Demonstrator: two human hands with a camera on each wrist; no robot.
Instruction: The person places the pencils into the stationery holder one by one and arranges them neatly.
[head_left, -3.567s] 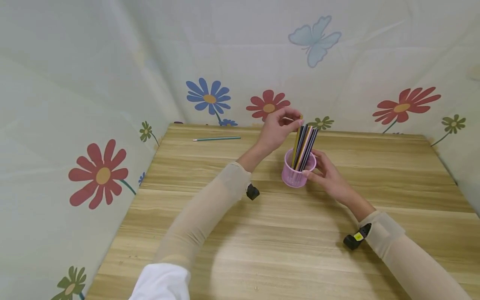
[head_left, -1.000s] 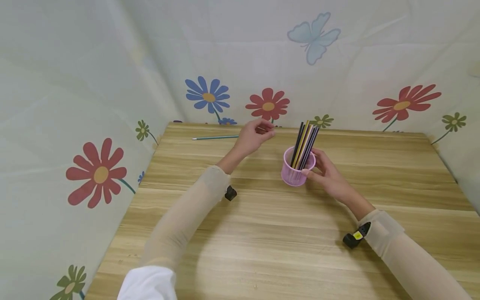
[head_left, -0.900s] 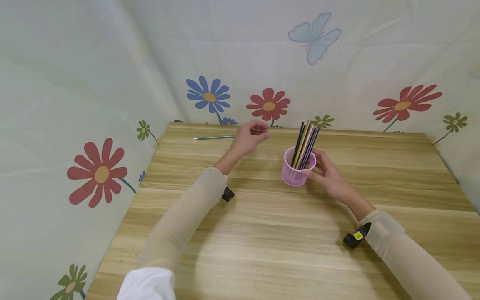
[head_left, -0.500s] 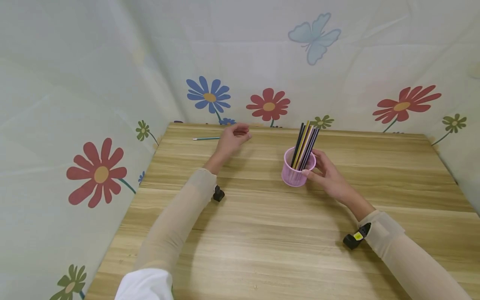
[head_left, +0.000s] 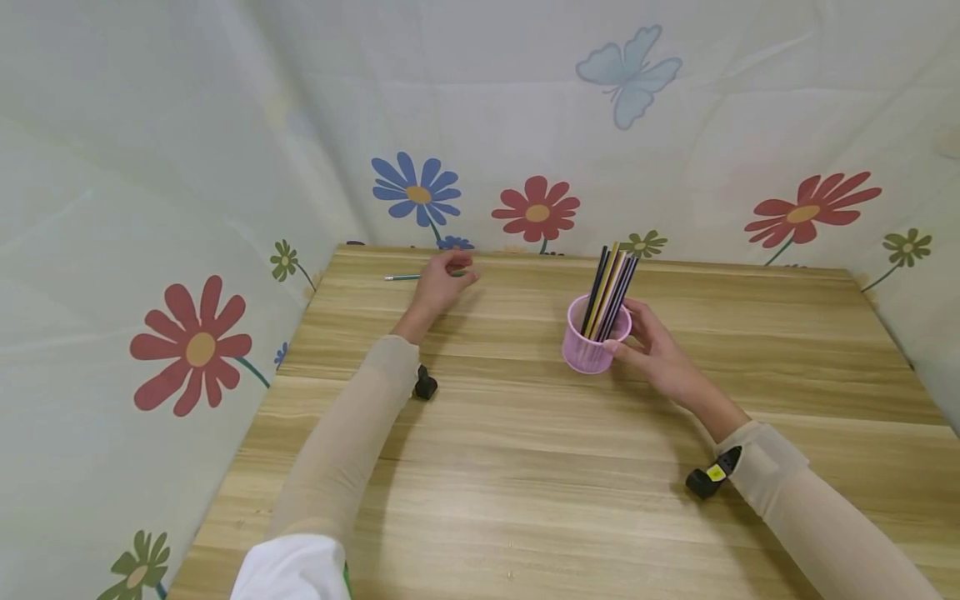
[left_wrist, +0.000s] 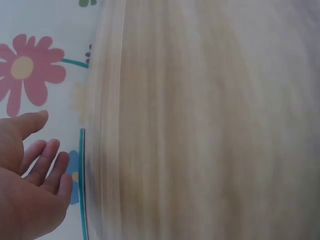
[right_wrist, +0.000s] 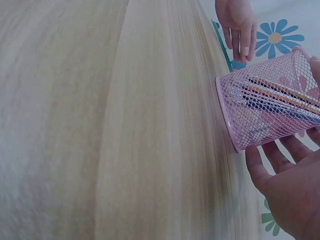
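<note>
My right hand (head_left: 663,354) grips a pink mesh pencil cup (head_left: 576,354) by its right side, thumb at the near rim and fingers behind. The cup stands upright on the table with several pencils (head_left: 611,292), dark, yellow and pale, leaning to the right in it. A green pencil (head_left: 401,277) with a white end lies at the back left of the table. My left hand (head_left: 442,285) is over that pencil's right part and hides much of it. In the left wrist view the left fingers (left_wrist: 47,165) are loosely bent, apart from the pencil (left_wrist: 82,185), with nothing between them.
The wooden table (head_left: 480,467) ends at a back edge against a white cloth (head_left: 480,108) printed with flowers and a butterfly. The cloth also runs along the left and right sides. Black wrist cameras (head_left: 425,385) sit under both wrists.
Earlier my left hand pinched a yellow pencil over the cup; it has let go and moved left to above the green pencil. My right hand has stayed on the cup.
</note>
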